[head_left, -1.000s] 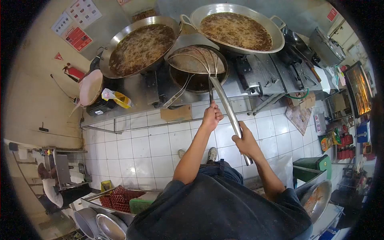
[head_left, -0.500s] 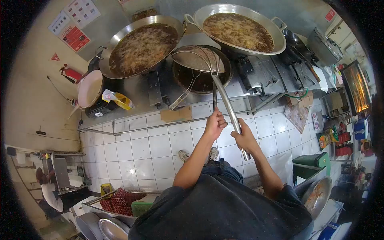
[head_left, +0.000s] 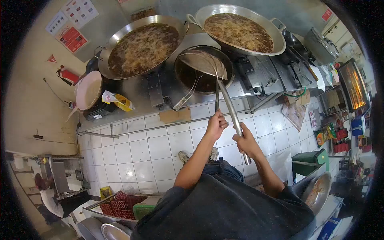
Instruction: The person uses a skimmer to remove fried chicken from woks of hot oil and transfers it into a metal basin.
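My right hand point(head_left: 247, 142) is wrapped round the long metal handle of a large skimmer point(head_left: 228, 100). The skimmer's wide, round head is over the dark oil of the middle pot point(head_left: 179, 83). Just to the left, my left hand point(head_left: 217, 125) grips a thinner dark rod-like handle point(head_left: 217, 100); its far end is hidden behind the skimmer. A smaller wire-handled utensil point(head_left: 185, 100) leans over the pot's front rim, its head out of sight. Behind the pot, a left wok point(head_left: 114, 42) and a right wok point(head_left: 282, 40) hold bubbling brown oil with food in it.
On the left of the steel counter point(head_left: 138, 90) are a pink bowl point(head_left: 89, 90) and a yellow packet point(head_left: 120, 101). A fire extinguisher point(head_left: 69, 75) hangs on the wall. Behind me stand a green bin point(head_left: 316, 161) and a metal basin point(head_left: 320, 192). Another person point(head_left: 52, 200) is at far left.
The skimmer and the thin handle have moved slightly right and down, with the skimmer's head a little lower over the pot. Both hands keep their grip.
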The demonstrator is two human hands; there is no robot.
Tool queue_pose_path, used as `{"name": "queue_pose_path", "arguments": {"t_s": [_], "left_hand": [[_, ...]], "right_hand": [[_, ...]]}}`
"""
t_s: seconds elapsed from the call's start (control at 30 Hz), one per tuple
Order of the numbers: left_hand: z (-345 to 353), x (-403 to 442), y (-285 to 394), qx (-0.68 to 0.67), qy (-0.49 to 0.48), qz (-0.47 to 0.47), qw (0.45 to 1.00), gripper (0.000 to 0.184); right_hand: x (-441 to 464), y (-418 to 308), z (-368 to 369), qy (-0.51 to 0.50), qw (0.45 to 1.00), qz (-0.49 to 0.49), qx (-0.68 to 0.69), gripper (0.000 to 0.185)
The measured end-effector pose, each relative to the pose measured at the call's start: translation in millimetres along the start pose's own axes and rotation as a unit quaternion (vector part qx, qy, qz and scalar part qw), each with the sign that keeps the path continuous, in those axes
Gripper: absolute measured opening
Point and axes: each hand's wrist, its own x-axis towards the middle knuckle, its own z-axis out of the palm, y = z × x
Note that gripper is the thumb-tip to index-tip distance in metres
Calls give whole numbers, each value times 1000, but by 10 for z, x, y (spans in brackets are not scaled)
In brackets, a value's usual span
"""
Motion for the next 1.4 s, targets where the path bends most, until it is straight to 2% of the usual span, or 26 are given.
{"name": "queue_pose_path", "arguments": {"t_s": [0.07,0.2,0.43,0.63,0.77,0.97,1.03,1.07,1.17,1.27,1.37,1.4], "left_hand": [[1,-3,-30,7,4,-10,1000,32],[69,17,-80,9,20,-10,1000,32],[-53,44,-122,-23,-12,-13,1000,32],[-10,58,-175,-48,25,-15,998,32],[-61,34,-155,-59,-16,-7,998,33],[-48,62,-163,-46,-9,-4,999,33],[-50,39,-160,-48,3,-9,999,33],[-57,29,-166,-44,1,-6,999,32],[-53,26,-180,-32,0,0,999,31],[-74,89,-215,-30,11,2,999,31],[-70,86,-232,-6,33,8,999,30],[-69,76,-238,11,40,11,999,29]], "right_hand": [[-22,-27,19,5,1000,-3,30,39],[-151,-177,65,-19,1000,-18,-1,38],[-152,40,-62,-21,994,8,110,35],[-213,-3,-12,2,998,5,67,35],[-152,179,-61,16,997,11,81,36],[-204,-58,-104,-71,974,32,214,36],[-254,-57,-163,-122,947,60,289,37],[-229,14,-208,-160,917,69,358,33],[-134,264,-284,-276,759,133,575,39],[3,441,-259,-338,600,179,702,42],[-25,251,-244,-284,753,185,565,31],[-16,263,-260,-263,771,193,547,33]]}}
